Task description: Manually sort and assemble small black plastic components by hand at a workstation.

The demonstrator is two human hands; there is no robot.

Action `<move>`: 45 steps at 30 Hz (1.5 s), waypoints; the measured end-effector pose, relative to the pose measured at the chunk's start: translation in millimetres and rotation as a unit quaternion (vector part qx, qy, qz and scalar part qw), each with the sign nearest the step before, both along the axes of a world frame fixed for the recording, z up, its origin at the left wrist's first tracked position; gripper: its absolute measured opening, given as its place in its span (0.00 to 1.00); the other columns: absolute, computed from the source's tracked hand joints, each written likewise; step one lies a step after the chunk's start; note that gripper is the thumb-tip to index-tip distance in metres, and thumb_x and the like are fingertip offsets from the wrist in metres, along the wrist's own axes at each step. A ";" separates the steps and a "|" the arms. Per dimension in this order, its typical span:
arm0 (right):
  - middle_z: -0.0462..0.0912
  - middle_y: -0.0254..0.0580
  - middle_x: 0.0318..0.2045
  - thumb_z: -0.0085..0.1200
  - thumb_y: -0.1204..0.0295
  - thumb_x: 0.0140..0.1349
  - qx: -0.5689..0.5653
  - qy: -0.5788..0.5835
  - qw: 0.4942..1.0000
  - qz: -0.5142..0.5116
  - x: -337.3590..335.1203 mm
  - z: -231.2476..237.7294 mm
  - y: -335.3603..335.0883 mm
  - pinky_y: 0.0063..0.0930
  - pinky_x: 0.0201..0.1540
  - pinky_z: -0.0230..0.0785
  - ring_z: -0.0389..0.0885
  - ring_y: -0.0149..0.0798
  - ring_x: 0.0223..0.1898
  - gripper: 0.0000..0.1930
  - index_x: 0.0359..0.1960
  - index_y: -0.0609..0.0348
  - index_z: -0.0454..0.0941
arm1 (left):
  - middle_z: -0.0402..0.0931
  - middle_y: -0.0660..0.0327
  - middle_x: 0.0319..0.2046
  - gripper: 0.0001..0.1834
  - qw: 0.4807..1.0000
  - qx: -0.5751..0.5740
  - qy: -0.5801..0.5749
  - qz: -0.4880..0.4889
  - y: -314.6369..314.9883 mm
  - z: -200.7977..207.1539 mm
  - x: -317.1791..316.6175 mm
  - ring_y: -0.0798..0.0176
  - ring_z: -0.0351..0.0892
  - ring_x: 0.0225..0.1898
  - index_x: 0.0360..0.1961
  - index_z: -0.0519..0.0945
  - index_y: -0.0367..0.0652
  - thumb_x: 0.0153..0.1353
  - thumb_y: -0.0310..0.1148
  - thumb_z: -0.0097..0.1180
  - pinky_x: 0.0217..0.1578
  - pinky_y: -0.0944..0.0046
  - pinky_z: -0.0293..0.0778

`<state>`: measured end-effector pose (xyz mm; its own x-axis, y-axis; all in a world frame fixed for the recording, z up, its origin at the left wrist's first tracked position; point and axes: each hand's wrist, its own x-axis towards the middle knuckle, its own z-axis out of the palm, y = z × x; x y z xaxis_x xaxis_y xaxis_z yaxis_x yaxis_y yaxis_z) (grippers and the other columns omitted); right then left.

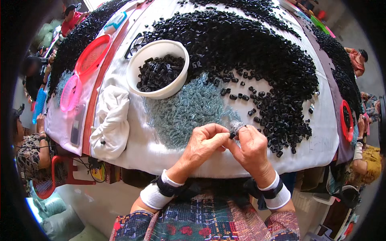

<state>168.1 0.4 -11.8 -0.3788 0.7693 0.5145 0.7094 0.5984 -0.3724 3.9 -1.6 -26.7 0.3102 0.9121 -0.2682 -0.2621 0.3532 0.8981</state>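
Observation:
My left hand (203,143) and my right hand (251,149) meet fingertip to fingertip over the near side of the table. A small black plastic piece (232,135) shows between the fingertips, pinched by my left hand. Above my right thumb and forefinger sticks out a small clump of silvery springs (237,126). Just beyond my hands spreads a heap of pale blue-grey coil-like small parts, seemingly springs (185,114). Loose black plastic pieces (277,116) lie to the right of it and sweep back into a large pile. A white bowl (134,82) partly filled with black pieces stands behind the heap.
A crumpled white cloth (110,124) lies left of the heap. Red (110,44) and pink (62,102) baskets and a blue-and-white container (115,22) sit farther left. A red basket (342,116) is at right. Other people work along both sides. A red stool (54,176) stands lower left.

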 end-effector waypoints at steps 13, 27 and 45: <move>0.72 0.47 0.22 0.66 0.75 0.40 0.010 0.061 0.998 0.022 8.7 1.3 -7.2 0.36 0.23 0.67 0.73 0.48 0.23 0.15 0.25 0.64 0.71 | 0.80 0.60 0.30 0.10 0.999 0.002 -0.010 -0.037 -3.2 6.0 2.4 0.71 0.79 0.29 0.36 0.78 0.34 0.62 0.33 0.54 0.33 0.73 0.75; 0.73 0.44 0.21 0.64 0.70 0.45 -0.027 0.039 0.997 0.055 19.2 4.6 -15.0 0.35 0.24 0.68 0.74 0.45 0.23 0.12 0.25 0.61 0.72 | 0.81 0.60 0.30 0.13 0.990 0.007 0.036 -0.135 -6.7 14.3 -2.4 0.71 0.78 0.29 0.36 0.81 0.34 0.63 0.35 0.54 0.30 0.72 0.76; 0.76 0.39 0.30 0.57 0.77 0.46 0.021 -0.193 0.975 -0.111 52.1 -11.4 37.1 0.33 0.39 0.66 0.74 0.41 0.39 0.13 0.36 0.58 0.74 | 0.81 0.49 0.36 0.20 0.967 0.017 -0.146 0.210 80.1 54.0 -78.7 0.62 0.83 0.29 0.43 0.76 0.33 0.67 0.42 0.47 0.26 0.66 0.82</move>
